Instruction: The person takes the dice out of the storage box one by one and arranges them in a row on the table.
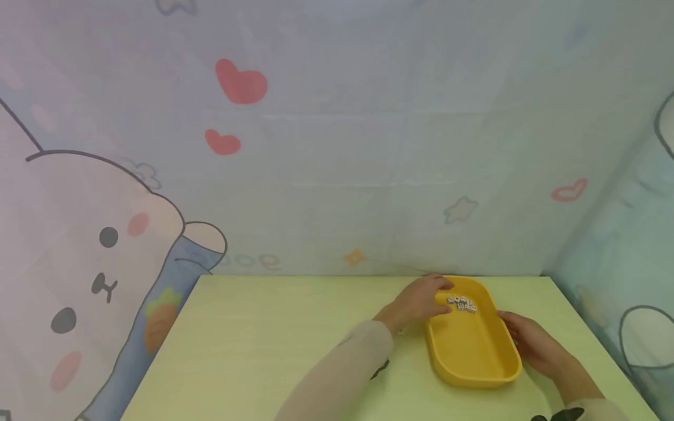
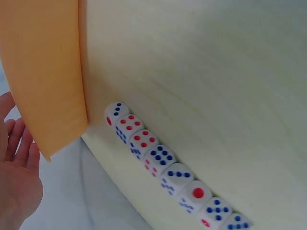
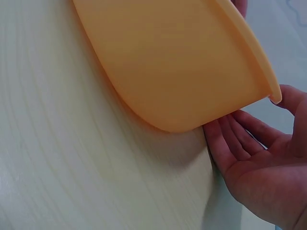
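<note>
A yellow rounded-corner tray (image 1: 468,356) lies at the right of the table, with several small white dice (image 1: 462,304) grouped toward its far end. My left hand (image 1: 418,298) reaches over the tray's left rim, thumb and fingers spread apart near the dice. In the left wrist view a row of white dice (image 2: 161,155) with red and blue pips stands on the table alongside the tray's outer wall; my left forearm mostly hides it in the head view. My right hand (image 1: 532,342) holds the tray's right side, thumb at the rim and fingers against the outer wall.
A pale yellow-green table (image 1: 274,339) extends left of the tray. Behind it hangs a printed cloth (image 1: 337,146) with hearts and stars, and another cloth side (image 1: 632,257) borders the table's right. A large cartoon animal (image 1: 95,245) is printed at the left.
</note>
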Motion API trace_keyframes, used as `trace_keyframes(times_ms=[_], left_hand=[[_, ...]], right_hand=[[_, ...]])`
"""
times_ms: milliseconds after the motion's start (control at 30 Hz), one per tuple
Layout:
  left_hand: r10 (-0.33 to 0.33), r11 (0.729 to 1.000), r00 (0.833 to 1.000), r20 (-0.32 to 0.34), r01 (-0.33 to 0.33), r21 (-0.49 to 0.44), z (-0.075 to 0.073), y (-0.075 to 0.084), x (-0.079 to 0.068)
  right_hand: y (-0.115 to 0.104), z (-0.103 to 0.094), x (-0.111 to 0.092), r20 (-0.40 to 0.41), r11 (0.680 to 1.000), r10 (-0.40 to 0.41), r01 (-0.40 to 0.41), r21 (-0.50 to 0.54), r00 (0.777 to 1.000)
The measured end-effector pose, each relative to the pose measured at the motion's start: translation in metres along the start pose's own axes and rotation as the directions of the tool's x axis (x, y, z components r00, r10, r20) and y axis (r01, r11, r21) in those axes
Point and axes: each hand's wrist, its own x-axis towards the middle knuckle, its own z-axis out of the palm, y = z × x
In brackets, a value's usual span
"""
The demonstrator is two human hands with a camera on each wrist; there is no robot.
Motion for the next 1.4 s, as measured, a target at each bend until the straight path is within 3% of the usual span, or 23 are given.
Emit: trace_keyframes(times_ms=[133,300,467,667,900,1100,1400], left_hand=[[0.013,1.0,1.0,0.011,-0.013,0.025,0.001,0.003,0.008],[-0.025,1.0,0.997,0.072,0.025,0.011,0.004,0.006,0.018],[-0.037,0.989,0.989,0.144,0.015,0.15,0.012,0.009,0.023],[-0.061,0.967,0.987,0.147,0.022,0.254,0.014,0.014,0.023],[-0.135,0.93,0.974,0.184,0.061,0.362,0.022,0.022,0.027],[-0.153,0.916,0.974,0.166,0.077,0.395,0.025,0.024,0.027],[-0.144,0.936,0.983,0.117,0.097,0.338,0.029,0.023,0.029]], right_hand=[[0.003,0.001,-0.002,0.004,1.0,0.002,-0.002,0.014,1.0],[0.003,0.002,-0.002,-0.011,1.0,-0.002,0.002,0.021,1.0],[0.003,0.002,-0.002,-0.026,1.0,-0.003,0.003,0.014,1.0],[0.0,0.003,-0.003,-0.03,1.0,-0.018,0.018,0.005,0.999],[0.002,0.006,-0.006,-0.044,1.0,-0.018,0.019,0.009,0.999],[0.001,0.008,-0.004,-0.049,1.0,-0.006,0.006,0.005,0.999],[0.003,0.006,-0.004,-0.063,1.0,-0.005,0.005,-0.006,0.998]])
